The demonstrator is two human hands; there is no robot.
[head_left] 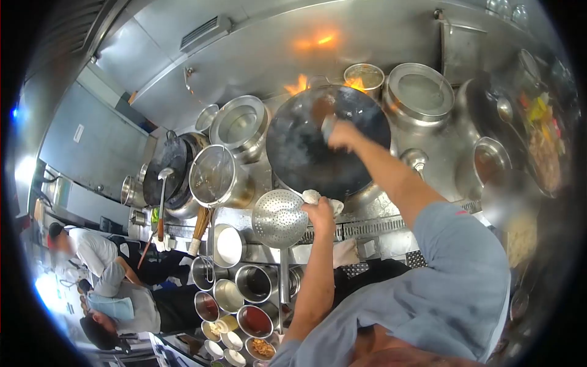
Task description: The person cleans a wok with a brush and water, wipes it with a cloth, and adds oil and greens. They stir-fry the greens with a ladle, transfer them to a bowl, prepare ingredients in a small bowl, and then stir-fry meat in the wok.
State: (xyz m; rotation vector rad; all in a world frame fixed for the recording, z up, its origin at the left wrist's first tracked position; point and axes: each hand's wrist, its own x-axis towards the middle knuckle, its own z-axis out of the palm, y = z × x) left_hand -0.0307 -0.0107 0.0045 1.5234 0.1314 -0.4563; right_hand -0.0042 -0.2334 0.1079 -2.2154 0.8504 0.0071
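Observation:
A large black wok [299, 150] sits over the burner, with flames [299, 84] rising behind its far rim and smoke inside it. My left hand [320, 215] is closed on a folded white cloth [312, 197] at the wok's near rim. Whether a handle lies under the cloth is hidden. Over the wok, my right hand [343, 136] has its fingers wrapped round a blurred greyish object [328, 126] whose kind I cannot make out. Just beyond it, a brown patch [323, 108] shows in the wok. Left of my left hand rests a perforated strainer [280, 214], its handle toward me.
Metal pots [238, 125] stand left of the wok, and a lidded pot [420, 92] stands right. Sauce containers [255, 321] crowd the lower left. A ladle [162, 199] leans on another wok [165, 165]. Two people [131, 300] are at far left. Food [543, 140] lies at far right.

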